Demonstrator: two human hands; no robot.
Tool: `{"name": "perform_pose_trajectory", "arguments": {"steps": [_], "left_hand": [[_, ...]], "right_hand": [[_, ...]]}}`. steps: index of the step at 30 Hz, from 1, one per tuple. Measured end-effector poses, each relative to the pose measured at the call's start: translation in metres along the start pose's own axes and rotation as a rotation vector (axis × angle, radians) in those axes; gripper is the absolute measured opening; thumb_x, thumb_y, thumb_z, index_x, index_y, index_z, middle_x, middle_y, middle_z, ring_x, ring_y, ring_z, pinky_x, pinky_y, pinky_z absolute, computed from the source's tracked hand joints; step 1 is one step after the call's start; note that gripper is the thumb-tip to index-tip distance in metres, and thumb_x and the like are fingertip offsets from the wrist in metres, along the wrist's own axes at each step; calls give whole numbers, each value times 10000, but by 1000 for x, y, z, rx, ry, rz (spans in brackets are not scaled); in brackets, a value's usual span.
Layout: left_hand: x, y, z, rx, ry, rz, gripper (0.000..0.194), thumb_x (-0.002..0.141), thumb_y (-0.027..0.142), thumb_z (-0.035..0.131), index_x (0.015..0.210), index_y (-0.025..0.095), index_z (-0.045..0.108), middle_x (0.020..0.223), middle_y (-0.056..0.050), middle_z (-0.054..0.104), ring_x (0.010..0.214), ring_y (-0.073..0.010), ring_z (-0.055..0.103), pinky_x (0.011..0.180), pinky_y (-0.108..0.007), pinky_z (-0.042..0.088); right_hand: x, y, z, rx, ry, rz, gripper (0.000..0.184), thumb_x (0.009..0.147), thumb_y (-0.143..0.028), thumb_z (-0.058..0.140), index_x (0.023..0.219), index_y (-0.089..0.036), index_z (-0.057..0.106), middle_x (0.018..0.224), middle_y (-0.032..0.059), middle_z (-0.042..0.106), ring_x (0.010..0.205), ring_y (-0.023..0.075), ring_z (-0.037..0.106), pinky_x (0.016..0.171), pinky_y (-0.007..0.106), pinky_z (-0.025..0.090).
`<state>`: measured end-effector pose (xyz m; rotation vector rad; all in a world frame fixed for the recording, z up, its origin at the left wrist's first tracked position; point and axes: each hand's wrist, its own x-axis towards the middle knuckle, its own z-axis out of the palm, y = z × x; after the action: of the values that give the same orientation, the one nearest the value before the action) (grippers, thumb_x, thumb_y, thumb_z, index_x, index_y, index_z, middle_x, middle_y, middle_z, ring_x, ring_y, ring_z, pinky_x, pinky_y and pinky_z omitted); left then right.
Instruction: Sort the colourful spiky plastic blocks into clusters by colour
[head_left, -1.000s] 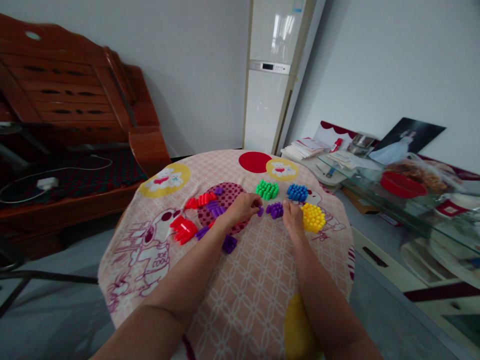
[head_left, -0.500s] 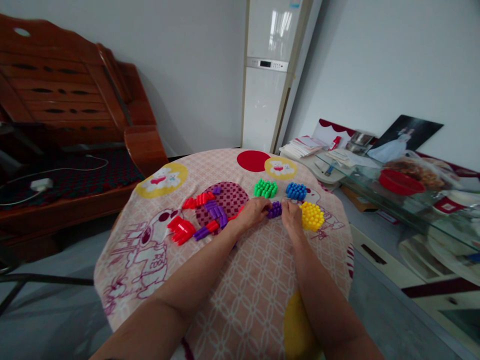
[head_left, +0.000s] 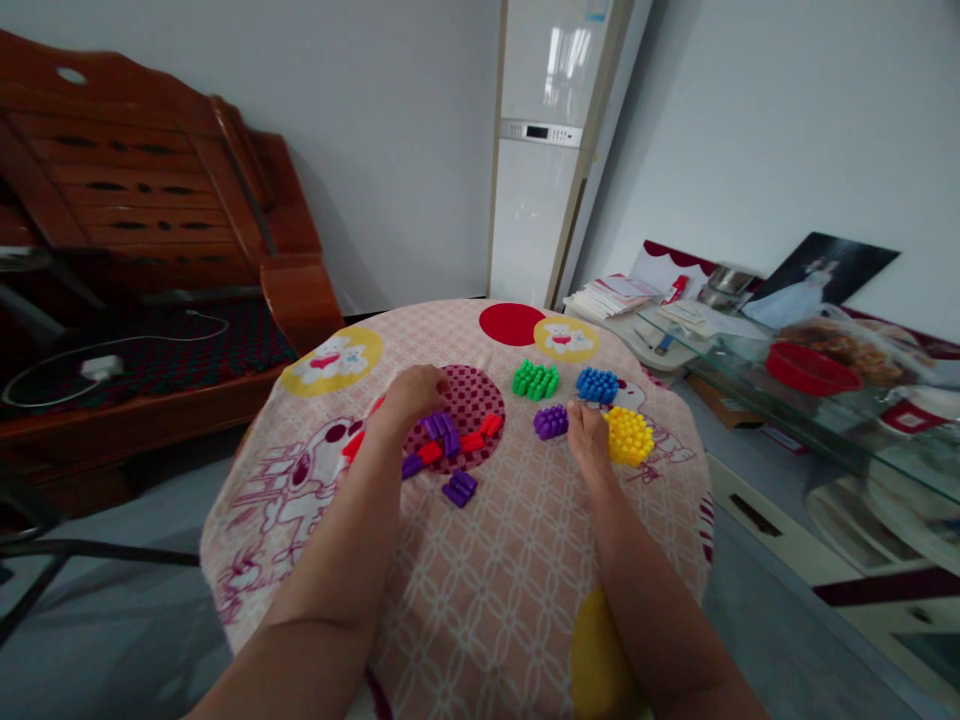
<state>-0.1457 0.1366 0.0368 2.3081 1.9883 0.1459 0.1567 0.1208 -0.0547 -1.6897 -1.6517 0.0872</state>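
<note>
My left hand (head_left: 417, 392) reaches over the far left of the loose pieces, its fingers curled down; the fingertips cover the spot of a small purple piece, and what they pinch is hidden. Under and beside it lie red and purple plastic pegs (head_left: 442, 432), some side by side in short rows, and a small purple group (head_left: 460, 488) nearer me. My right hand (head_left: 589, 432) rests closed between an upright purple peg cluster (head_left: 551, 422) and a yellow peg cluster (head_left: 630, 437). Whether its fingers hold anything does not show. Behind stand green pegs (head_left: 535, 380) and blue pegs (head_left: 598, 385).
Everything lies on a round table with a patterned cloth (head_left: 480, 600). To the left stands a wooden bench (head_left: 142, 200) with a white charger (head_left: 101, 368). A glass shelf (head_left: 742, 370) at the right carries papers, a red bowl (head_left: 814, 368) and a photo.
My left hand has left the purple cluster and moved left over the loose red and purple pegs. My right hand stays beside the purple cluster. The camera view has shifted slightly.
</note>
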Motion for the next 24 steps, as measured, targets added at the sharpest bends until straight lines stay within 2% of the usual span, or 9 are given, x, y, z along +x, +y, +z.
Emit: {"name": "perform_pose_trajectory", "arguments": {"steps": [2,4,7,13,24], "left_hand": [[-2,-16,-1,47,-57,-57,284,758,166,650,1018,202,757,1053,-91,737,963,-245,655,801,-296,497],[-3,-23,2,74,-116,-55,321,750,165,661,1048,232,756,1101,-78,731,995,-252,649,811,-302,502],[-1,-21,8,111,-149,-35,362,744,151,650,1080,244,747,1147,-84,715,1035,-263,641,822,-306,507],[-1,-15,16,169,-130,-64,325,749,136,605,1047,190,723,1180,-118,679,1061,-258,637,838,-295,511],[1,-21,15,101,-177,10,399,745,122,593,1118,208,705,1192,-91,705,1070,-235,643,866,-274,483]], "right_hand": [[0,0,0,1,6,0,491,961,-422,299,652,-193,604,640,101,631,648,205,531,605,306,293],[-1,0,0,6,10,-6,498,960,-431,289,658,-192,605,645,105,632,646,207,531,603,309,291],[-2,-1,-1,21,14,-12,519,967,-445,272,667,-187,609,652,106,633,639,206,530,599,310,293],[-4,-1,-2,47,16,-19,541,987,-466,271,659,-190,602,626,84,615,599,186,509,583,302,287],[-4,-2,-3,16,9,-31,499,992,-420,288,683,-191,606,676,101,637,634,193,533,593,299,292]]}}
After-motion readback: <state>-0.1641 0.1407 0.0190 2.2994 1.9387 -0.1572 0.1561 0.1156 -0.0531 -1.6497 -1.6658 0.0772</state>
